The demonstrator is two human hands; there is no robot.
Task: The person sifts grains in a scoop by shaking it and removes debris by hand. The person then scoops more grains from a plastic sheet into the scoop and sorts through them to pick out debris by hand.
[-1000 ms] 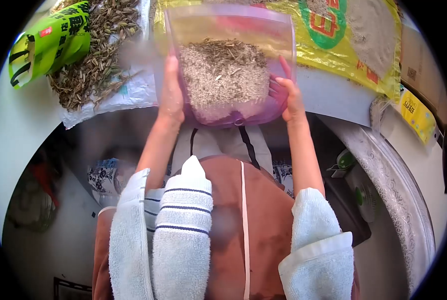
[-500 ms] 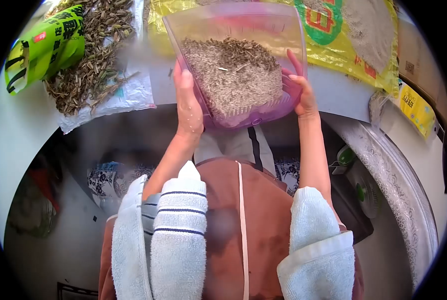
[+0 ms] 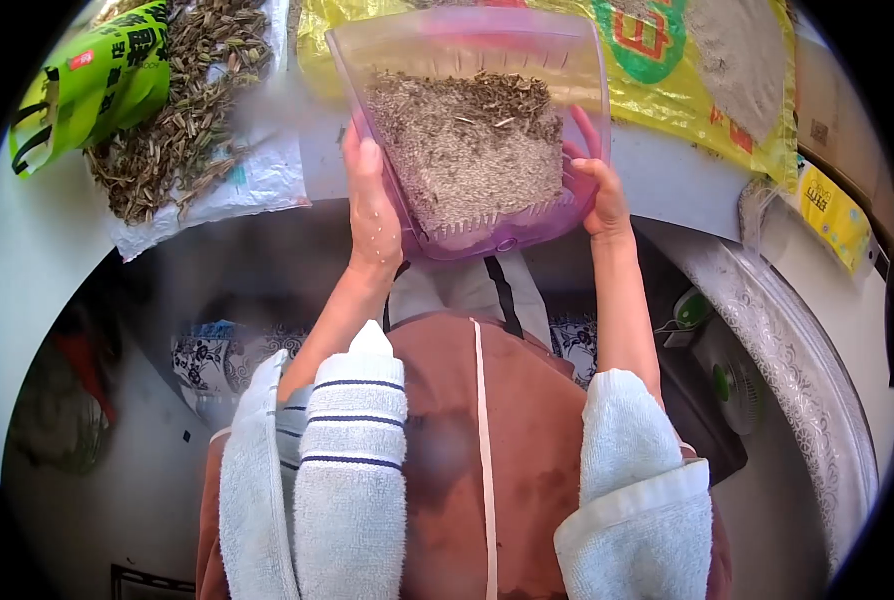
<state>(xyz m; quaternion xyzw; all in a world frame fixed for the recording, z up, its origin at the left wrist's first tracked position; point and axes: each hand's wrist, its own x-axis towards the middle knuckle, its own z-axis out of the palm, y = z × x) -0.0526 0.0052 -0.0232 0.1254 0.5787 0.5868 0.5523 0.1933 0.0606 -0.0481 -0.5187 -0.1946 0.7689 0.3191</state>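
Observation:
Between my two hands I hold a translucent purple plastic bin, tilted so its inside faces me. A layer of pale grey-brown small grains lies in it, with darker dry husks or bits gathered toward the far side. My left hand grips the left wall, thumb up along the side and a few pale grains stuck to the skin. My right hand grips the right wall, its fingers showing pink through the plastic.
At left, dry brown pods lie on a white plastic sheet beside a green bag. A yellow sack with pale grains spreads at right. Near it sit a yellow packet and a cardboard box.
The grains and darker bits inside the bin have shifted, the dark bits now lying more toward its far right. The bin itself has barely moved between my hands.

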